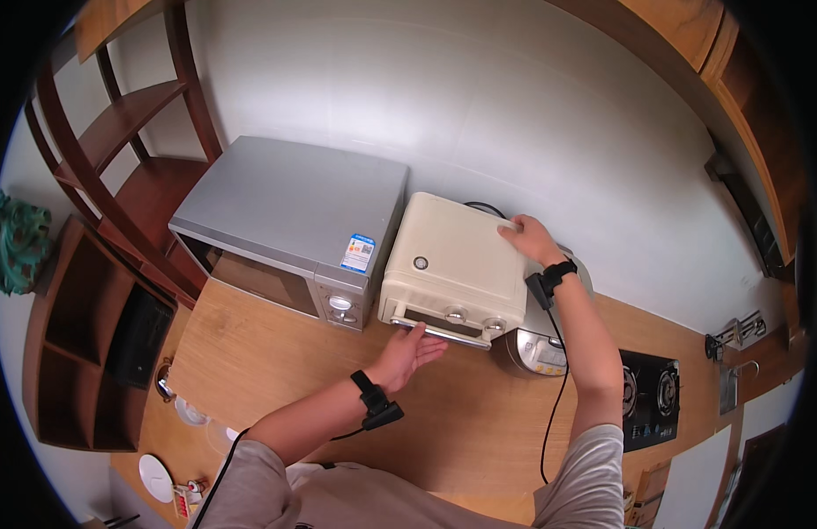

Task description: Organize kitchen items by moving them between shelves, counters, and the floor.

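Note:
A cream toaster oven [462,248] stands before me, with two round silver knobs and a chrome-edged door handle [441,334] along its front. My left hand [408,357] is at the left part of this handle. Its thumb lies against the bar while the other fingers stretch out below, palm turned up. At the oven's back right corner, my right hand [532,239] grips the top edge, thumb on top and fingertips hidden behind. The oven door looks closed. Both wrists wear black straps with cabled devices.
A silver microwave [292,205] stands left of the oven on the wooden counter [276,350]. A rice cooker [540,350] is partly hidden at its right. Farther right are a gas hob [651,400] and a sink [729,390]. Wooden shelves [134,172] rise at left.

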The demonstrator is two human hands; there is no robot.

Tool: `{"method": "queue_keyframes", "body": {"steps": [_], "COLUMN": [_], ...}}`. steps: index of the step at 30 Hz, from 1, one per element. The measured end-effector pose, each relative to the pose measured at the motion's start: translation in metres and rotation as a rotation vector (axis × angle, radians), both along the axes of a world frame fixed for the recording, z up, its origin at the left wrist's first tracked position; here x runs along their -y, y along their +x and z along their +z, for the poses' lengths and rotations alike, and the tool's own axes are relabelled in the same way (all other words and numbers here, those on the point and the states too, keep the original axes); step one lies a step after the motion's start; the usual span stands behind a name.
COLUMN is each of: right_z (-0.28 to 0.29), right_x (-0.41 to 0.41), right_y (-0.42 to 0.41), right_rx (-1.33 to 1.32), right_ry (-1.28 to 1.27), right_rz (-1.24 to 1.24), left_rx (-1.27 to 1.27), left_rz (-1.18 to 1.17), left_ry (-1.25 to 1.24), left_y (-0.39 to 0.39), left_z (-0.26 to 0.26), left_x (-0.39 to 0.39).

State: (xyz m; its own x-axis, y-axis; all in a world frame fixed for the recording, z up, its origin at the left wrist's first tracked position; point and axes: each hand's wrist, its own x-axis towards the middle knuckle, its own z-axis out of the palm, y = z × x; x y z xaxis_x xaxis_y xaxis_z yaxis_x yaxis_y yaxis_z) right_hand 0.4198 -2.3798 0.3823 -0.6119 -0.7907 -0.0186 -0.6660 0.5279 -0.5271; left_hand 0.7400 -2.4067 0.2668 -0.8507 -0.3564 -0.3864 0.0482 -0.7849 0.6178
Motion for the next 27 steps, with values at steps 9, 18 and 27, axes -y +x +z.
{"method": "queue_keyframes", "body": {"steps": [9,18,27], "right_z": [0.004,0.016,0.006], "right_x": [-0.062,-0.115,-0.182], "right_y": [0.084,0.163,0.218], "right_rx": [-0.036,-0.014,-0.135], "right_ry": [-0.072,-0.025,-0.167], "right_rz": [-0.042,-0.032,-0.034], "left_rx": [0.071,0.189,0.285], "left_rz": [-0.097,-0.239,-0.462], "left_ry": [0.04,0.039,-0.034], "left_y": [0.077,0.15,0.192], "left_z": [0.011,0.029,0.036], "left_x": [-0.042,-0.065,-0.029]}}
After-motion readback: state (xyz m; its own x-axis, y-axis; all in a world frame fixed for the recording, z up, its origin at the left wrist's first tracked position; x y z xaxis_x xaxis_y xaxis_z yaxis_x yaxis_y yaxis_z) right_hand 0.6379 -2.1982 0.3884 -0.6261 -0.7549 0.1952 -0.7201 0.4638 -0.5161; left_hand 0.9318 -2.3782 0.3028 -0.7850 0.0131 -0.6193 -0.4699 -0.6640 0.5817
